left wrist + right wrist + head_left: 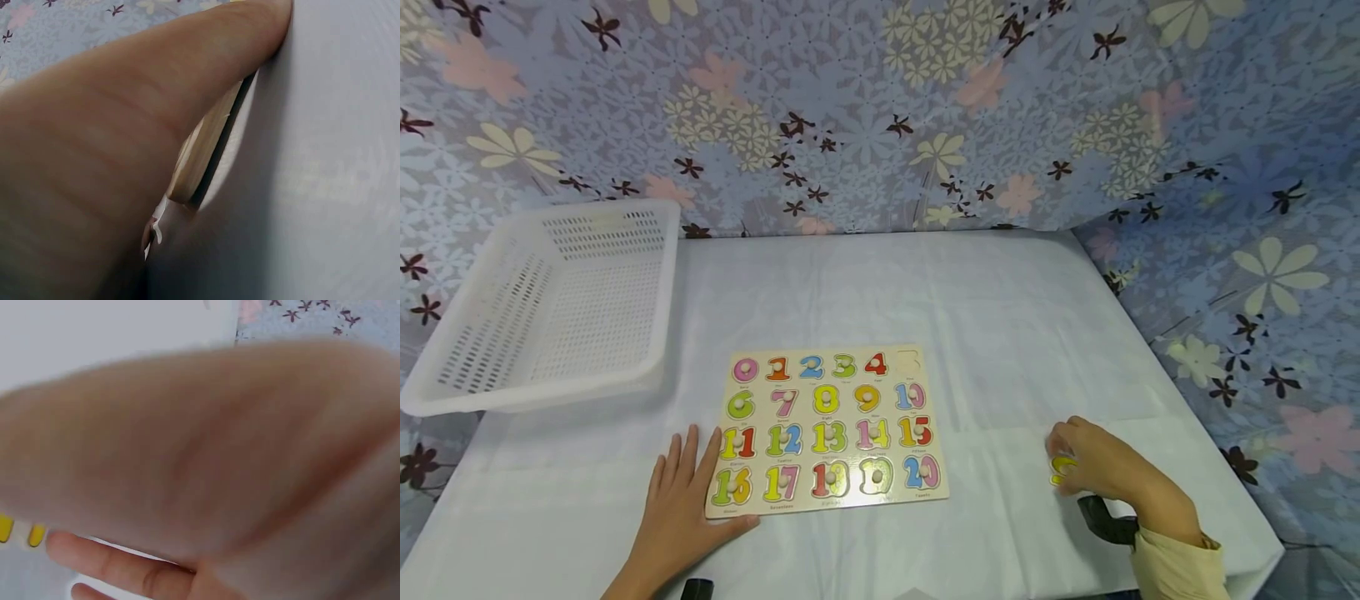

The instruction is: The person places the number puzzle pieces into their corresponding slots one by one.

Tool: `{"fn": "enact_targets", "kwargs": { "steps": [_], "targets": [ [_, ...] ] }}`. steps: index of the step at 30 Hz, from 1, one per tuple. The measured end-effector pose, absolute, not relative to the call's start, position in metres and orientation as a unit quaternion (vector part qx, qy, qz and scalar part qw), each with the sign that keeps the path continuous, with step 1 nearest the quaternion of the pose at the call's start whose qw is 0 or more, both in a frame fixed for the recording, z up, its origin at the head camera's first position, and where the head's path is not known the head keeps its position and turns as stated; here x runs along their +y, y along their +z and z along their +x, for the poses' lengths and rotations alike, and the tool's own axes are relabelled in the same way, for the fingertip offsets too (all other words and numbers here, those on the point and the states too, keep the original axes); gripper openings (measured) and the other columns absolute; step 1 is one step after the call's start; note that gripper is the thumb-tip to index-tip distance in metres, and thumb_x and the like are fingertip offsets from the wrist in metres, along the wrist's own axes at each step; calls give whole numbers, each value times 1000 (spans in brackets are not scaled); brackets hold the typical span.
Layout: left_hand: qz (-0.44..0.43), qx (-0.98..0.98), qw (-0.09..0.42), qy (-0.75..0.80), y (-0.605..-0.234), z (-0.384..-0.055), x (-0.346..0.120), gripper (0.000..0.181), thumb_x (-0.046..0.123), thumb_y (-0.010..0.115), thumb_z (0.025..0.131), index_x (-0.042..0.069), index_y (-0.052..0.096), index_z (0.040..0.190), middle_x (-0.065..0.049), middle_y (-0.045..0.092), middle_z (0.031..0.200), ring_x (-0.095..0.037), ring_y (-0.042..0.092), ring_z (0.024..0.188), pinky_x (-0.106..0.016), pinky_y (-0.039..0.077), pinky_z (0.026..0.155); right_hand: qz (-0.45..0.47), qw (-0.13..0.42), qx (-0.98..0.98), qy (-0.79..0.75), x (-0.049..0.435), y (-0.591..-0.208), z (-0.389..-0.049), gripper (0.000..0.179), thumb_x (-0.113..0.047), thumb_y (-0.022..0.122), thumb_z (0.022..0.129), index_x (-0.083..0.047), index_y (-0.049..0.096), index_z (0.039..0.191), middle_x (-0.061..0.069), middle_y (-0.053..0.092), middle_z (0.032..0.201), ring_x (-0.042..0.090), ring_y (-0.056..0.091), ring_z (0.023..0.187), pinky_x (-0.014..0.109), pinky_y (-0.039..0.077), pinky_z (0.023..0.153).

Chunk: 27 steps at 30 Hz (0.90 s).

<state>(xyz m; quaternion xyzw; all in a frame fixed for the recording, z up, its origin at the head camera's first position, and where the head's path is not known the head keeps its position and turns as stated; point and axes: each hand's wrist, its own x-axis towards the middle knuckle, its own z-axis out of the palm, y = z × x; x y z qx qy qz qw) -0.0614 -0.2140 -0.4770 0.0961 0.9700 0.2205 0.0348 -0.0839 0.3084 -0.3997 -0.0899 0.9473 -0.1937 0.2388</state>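
A wooden number puzzle board [827,429] lies on the table, with colourful knobbed number pieces in rows; its top right recess shows bare wood. My left hand [681,500] rests at the board's lower left corner, fingers straight along the left side and thumb by the front edge. In the left wrist view, the thumb side of the left hand [125,112] covers much of the board's edge [209,147]. Well right of the board, my right hand [1101,467] pinches a yellow number piece [1062,468]. Fingers partly hide the yellow number piece [36,535] in the right wrist view.
A white plastic basket [666,317] with slotted walls stands at the back left of the table. White cloth [1000,333] covers the tabletop. Floral fabric [850,108] hangs behind the table and along its right side.
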Motion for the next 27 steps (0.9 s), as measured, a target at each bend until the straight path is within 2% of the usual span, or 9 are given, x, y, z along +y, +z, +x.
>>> {"fn": "enact_targets", "kwargs": {
  "steps": [4,8,11,16,22,27],
  "targets": [
    [96,970,32,219,-477,-61,-214,121,69,72,67,11,13,156,-24,5,158,-39,-8,145,-51,-15,112,-98,221,952,-187,308,-403,-82,33,-8,84,71,-12,54,84,0,48,86,17,49,76,38,45,66],
    [99,971,22,216,-477,-61,-214,121,69,73,66,12,14,156,-24,6,158,-39,-6,145,-50,-13,113,-91,227,949,-199,309,-403,-83,26,-2,77,75,-12,54,83,0,50,85,17,48,75,37,44,64],
    [99,971,19,216,-477,-61,-214,121,68,74,66,12,14,156,-24,7,158,-39,-6,145,-50,-13,113,-88,226,948,-206,309,-404,-86,24,-2,76,76,-12,56,83,-1,51,84,17,49,75,36,44,64],
    [98,971,22,216,-478,-61,-214,121,68,73,66,12,14,156,-24,6,158,-38,-7,145,-49,-14,112,-89,188,955,-212,305,-402,-94,19,-7,77,80,-13,59,83,-3,54,84,17,52,77,36,45,64],
    [105,972,5,211,-479,-60,-215,121,68,74,66,11,15,156,-24,8,158,-38,-5,145,-47,-14,113,-92,126,966,-206,286,-395,-125,13,-17,73,86,-15,61,85,-2,57,85,17,54,79,36,44,65],
    [109,971,-2,211,-479,-60,-214,120,67,74,66,11,16,156,-25,9,158,-38,-4,145,-46,-13,113,-126,98,965,-209,261,-398,-165,13,-23,73,87,-16,63,84,-5,60,80,14,54,72,34,44,61]
  ]
}}
